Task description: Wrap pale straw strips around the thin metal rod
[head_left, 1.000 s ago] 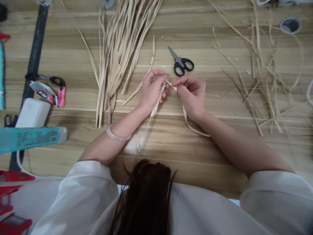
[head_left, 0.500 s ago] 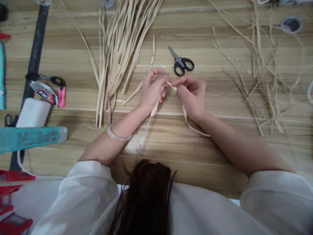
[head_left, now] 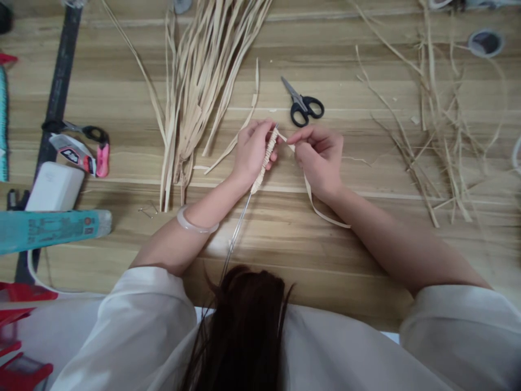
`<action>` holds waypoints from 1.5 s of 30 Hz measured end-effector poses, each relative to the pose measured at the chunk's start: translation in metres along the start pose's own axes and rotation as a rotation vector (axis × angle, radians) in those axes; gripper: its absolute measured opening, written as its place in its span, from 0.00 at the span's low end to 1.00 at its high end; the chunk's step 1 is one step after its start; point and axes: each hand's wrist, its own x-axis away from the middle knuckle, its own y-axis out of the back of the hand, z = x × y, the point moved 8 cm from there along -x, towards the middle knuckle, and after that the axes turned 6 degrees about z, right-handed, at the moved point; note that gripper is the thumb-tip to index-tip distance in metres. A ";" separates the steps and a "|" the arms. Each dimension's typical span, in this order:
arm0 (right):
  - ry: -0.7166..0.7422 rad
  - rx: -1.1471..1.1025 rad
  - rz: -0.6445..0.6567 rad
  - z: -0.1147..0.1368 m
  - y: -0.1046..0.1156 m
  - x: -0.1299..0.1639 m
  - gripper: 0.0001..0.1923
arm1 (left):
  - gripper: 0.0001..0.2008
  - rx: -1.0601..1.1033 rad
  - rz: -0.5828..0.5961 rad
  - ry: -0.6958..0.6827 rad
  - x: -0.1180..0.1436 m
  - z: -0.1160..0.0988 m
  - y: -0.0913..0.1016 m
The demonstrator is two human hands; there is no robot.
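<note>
Centrally, work piece: a thin metal wire wrapped along its upper part in a tight coil of pale straw (head_left: pixel 266 157), lying slantwise above the wooden counter (head_left: pixel 285 239), its bare lower end running down toward the person's dark hair.
Left hand: the left hand (head_left: pixel 251 152) has its fingers closed round the wrapped section, thumb and fingertips pressed against the coil near its top.
Right hand: the right hand (head_left: pixel 319 157) sits just beside the left, its fingers pinched shut on a flat pale straw strip (head_left: pixel 313 203) where the strip meets the top of the coil.
Strip: from the pinch it runs under the right palm and curls out onto the counter below the wrist.
Wrist: a pale translucent bangle (head_left: pixel 195 224) circles the left forearm.
Near: black-handled scissors (head_left: pixel 303 105) lie on the counter just above the hands, apart from them.
Upper left of the hands: a long bundle of flat pale straw strips (head_left: pixel 199 81) spreads across the counter.
Right side: loose tangled straw scraps (head_left: pixel 435 125), well apart from the hands.
Left edge: a teal tube (head_left: pixel 49 231), a white box (head_left: pixel 55 187) and a pink clip (head_left: pixel 102 161).
</note>
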 end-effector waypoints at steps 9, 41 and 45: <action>-0.005 0.032 0.013 -0.005 0.001 0.000 0.06 | 0.13 -0.038 0.007 -0.091 0.005 -0.009 -0.001; 0.066 -0.030 0.028 0.001 -0.001 0.001 0.10 | 0.14 -0.044 0.015 -0.119 0.004 -0.010 -0.002; 0.031 0.026 0.059 -0.004 -0.002 0.000 0.10 | 0.11 -0.037 0.015 -0.138 0.006 -0.011 -0.002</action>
